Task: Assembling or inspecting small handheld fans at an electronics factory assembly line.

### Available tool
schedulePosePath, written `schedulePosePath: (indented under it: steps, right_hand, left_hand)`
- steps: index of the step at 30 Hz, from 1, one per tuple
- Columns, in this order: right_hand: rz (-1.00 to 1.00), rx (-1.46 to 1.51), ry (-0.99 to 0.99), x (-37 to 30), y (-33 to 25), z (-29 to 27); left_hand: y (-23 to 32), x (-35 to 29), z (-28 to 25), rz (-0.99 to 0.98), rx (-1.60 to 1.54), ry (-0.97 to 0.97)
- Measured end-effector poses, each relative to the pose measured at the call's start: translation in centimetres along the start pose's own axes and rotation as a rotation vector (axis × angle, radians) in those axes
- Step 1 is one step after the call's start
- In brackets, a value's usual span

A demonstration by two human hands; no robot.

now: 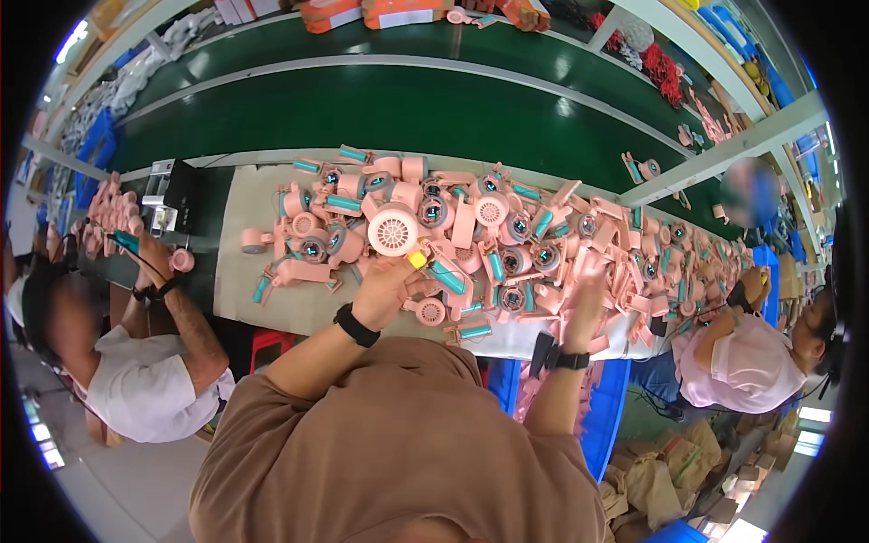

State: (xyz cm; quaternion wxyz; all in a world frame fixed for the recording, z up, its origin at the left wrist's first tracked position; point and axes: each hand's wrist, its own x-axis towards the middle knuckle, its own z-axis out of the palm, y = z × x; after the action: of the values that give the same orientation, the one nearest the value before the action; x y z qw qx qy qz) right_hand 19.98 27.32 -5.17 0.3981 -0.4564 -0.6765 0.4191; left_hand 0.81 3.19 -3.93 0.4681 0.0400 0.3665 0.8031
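Note:
My left hand is closed on a pink handheld fan, whose round slotted grille faces up, at the near side of a heap. Something yellow shows at its fingertips; I cannot tell whether it is worn or held. Just right of those fingers lies a teal cylindrical battery in a pink part. My right hand reaches over the heap's near edge, fingers stretched forward and slightly blurred, with nothing visible in them. Around both hands lie pink fan assemblies, many with teal cylinders and exposed round motors.
The heap rests on a pale mat before a green conveyor belt. Co-workers sit at left and right. A black-and-silver device stands left. A blue bin with pink parts is below my right arm; a metal post slants across the right.

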Motion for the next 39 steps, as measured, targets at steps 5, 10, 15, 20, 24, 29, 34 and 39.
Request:
schedulePosePath:
  steps: [5, 10, 15, 20, 24, 29, 34, 39]
  right_hand:
    - [-0.555, -0.283, -0.714, -7.3, -9.7, 5.9]
    - [-0.836, -0.419, -0.688, -9.6, -13.0, 8.6]
    - [-0.882, -0.384, -0.736, -10.1, -14.1, 9.3]
    - [-0.846, -0.370, -0.731, -11.1, -14.2, 11.1]
    - [-0.981, -0.445, -0.582, -10.2, -15.8, 11.7]
    - [0.122, 0.250, -1.028, -10.9, -13.0, 10.5]
    - [-0.089, 0.274, -0.704, -12.7, -12.9, 12.1]
    - [-0.133, 0.125, -0.781, -12.7, -8.4, 13.1]
  left_hand:
    - [-0.2, -0.1, -1.1, 0.082, -0.036, 0.076]
    - [0.4, -1.7, -0.8, 0.152, -0.011, 0.105]
    - [0.0, -3.7, -0.8, 0.256, 0.079, 0.177]
    - [0.0, -3.6, -1.4, 0.359, 0.121, 0.111]
    - [2.0, -3.0, -1.3, 0.359, -0.081, 0.104]
    - [3.4, -3.1, -0.9, 0.406, -0.140, 0.011]
    - [3.4, -3.0, -1.1, 0.370, -0.208, 0.039]
    - [0.7, -1.2, -4.7, 0.296, -0.031, 0.214]
